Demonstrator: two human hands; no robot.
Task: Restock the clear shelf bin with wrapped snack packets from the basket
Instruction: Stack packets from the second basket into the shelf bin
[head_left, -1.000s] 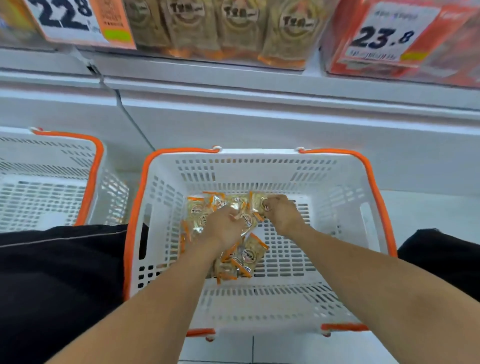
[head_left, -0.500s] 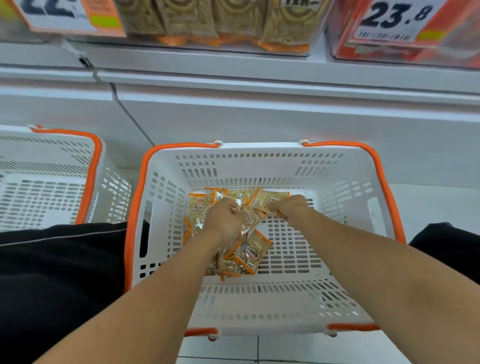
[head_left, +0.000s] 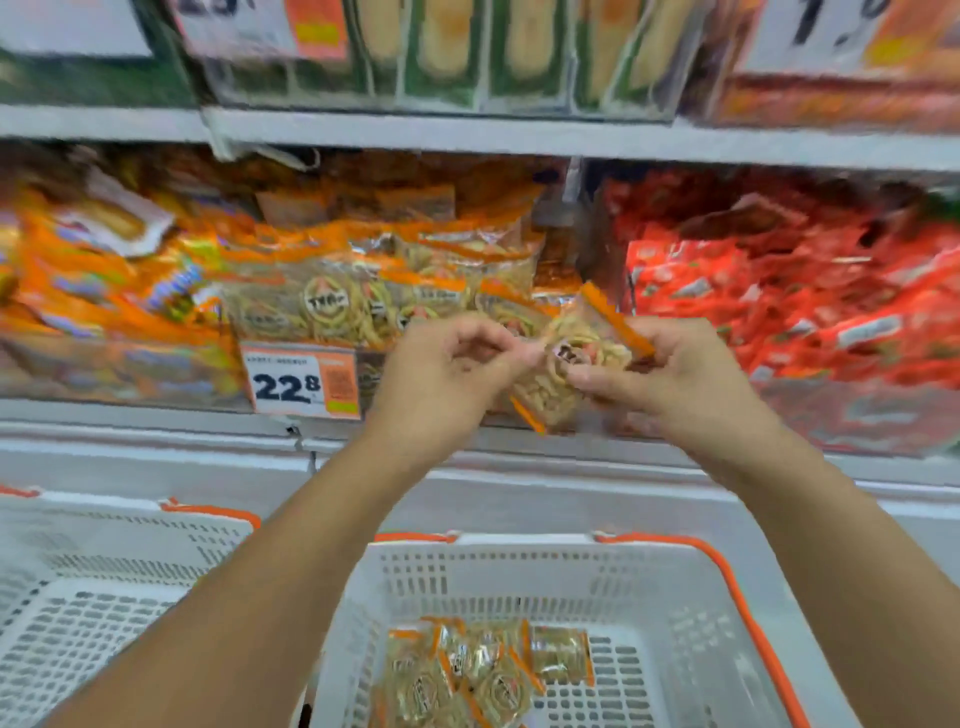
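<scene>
Both hands are raised in front of the clear shelf bin (head_left: 291, 322), which holds several tan snack packets with orange edges. My right hand (head_left: 670, 379) pinches wrapped snack packets (head_left: 576, 364) by their right side. My left hand (head_left: 441, 374) pinches the same bunch at its left edge with fingers curled. Below, the white basket with an orange rim (head_left: 727, 587) holds several more packets (head_left: 483, 675) on its floor.
A price tag reading 22.8 (head_left: 301, 384) hangs on the bin's front. A bin of red packets (head_left: 800, 312) stands to the right, orange packets (head_left: 93, 291) to the left. A second white basket (head_left: 93, 597) sits at lower left. Another shelf (head_left: 467, 135) runs above.
Both hands rose out of the basket with packets and now hold them up before the shelf bin. The view tilted upward from the basket to the shelf.
</scene>
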